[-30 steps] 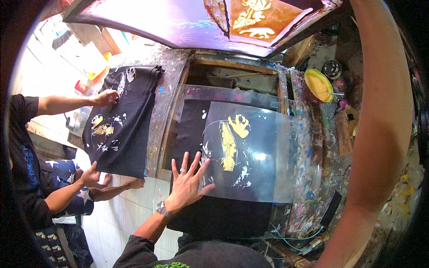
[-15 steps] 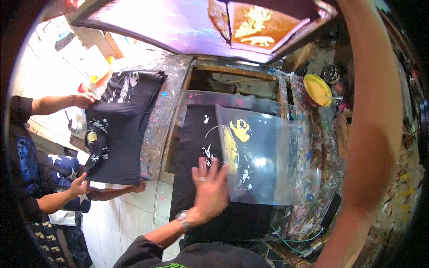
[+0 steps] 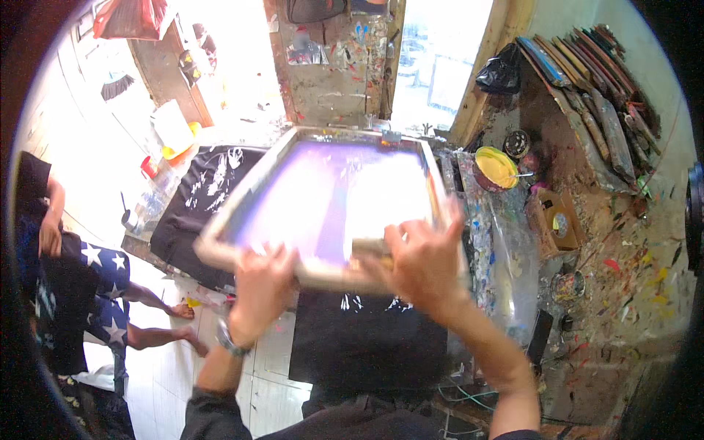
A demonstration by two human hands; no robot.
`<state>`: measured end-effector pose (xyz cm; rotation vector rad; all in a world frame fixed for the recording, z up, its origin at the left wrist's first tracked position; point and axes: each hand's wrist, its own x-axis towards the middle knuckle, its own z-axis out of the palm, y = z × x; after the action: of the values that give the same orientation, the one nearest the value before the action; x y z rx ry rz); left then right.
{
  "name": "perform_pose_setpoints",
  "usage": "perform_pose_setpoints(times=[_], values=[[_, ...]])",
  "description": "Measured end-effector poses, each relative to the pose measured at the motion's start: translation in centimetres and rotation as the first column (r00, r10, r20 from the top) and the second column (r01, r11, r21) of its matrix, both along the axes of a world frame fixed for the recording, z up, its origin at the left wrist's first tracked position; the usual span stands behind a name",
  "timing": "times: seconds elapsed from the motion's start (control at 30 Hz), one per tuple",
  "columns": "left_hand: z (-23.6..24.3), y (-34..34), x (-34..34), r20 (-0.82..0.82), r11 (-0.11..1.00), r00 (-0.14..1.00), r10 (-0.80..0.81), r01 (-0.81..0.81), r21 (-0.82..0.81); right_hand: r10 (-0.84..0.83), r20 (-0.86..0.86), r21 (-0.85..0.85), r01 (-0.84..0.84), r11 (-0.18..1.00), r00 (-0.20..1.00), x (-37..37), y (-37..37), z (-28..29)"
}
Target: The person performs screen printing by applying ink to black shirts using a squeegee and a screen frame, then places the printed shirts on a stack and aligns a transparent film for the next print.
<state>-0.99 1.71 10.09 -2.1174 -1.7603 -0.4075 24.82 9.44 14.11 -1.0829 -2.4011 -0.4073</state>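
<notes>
A wooden-framed printing screen (image 3: pixel 330 276) with a pale, purple-tinted mesh spans the work table in front of me, its near edge blurred by motion. My left hand (image 3: pixel 262 290) is closed on the near left part of that edge, fingers over the top. My right hand (image 3: pixel 425 268) grips the near right corner. Beside its fingers is a short brownish bar (image 3: pixel 369 251), too blurred to name. Under the screen and toward me lies black fabric (image 3: pixel 367 341) with white printed marks; the screen covers its far part.
At left, more printed black fabric (image 3: pixel 213 180) lies on the table, and a co-worker (image 3: pixel 62 271) stands beyond. To the right are a bowl of yellow paint (image 3: pixel 496 169), a cardboard box (image 3: pixel 557 220), a clear plastic sheet (image 3: pixel 513 271) and several squeegees (image 3: pixel 594 95) against the wall.
The raised screen has come down over the black fabric. My left hand has moved from the fabric to the screen's edge. The co-worker has moved back from the left-hand fabric.
</notes>
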Motion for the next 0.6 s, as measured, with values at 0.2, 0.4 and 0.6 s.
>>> perform_pose_setpoints(times=[0.2, 0.4, 0.6], values=[[-11.1, -5.9, 0.3, 0.204, 0.953, 0.979, -0.022, 0.083, -0.293, 0.063, 0.045, -0.583, -0.025, 0.812, 0.997, 0.9, -1.2, -10.1], [-12.4, -5.0, 1.7, 0.27, 0.948, 0.963, 0.01, 0.077, -0.309, 0.179, 0.123, 0.038, -0.185, 0.982, 0.976, 1.6, 0.5, -17.6], [-12.3, -4.8, 1.3, 0.286, 0.956, 0.958, -0.004, 0.088, -0.281, -0.03, 0.088, 0.129, 0.019, 0.991, 0.996, -0.9, 15.9, -17.5]])
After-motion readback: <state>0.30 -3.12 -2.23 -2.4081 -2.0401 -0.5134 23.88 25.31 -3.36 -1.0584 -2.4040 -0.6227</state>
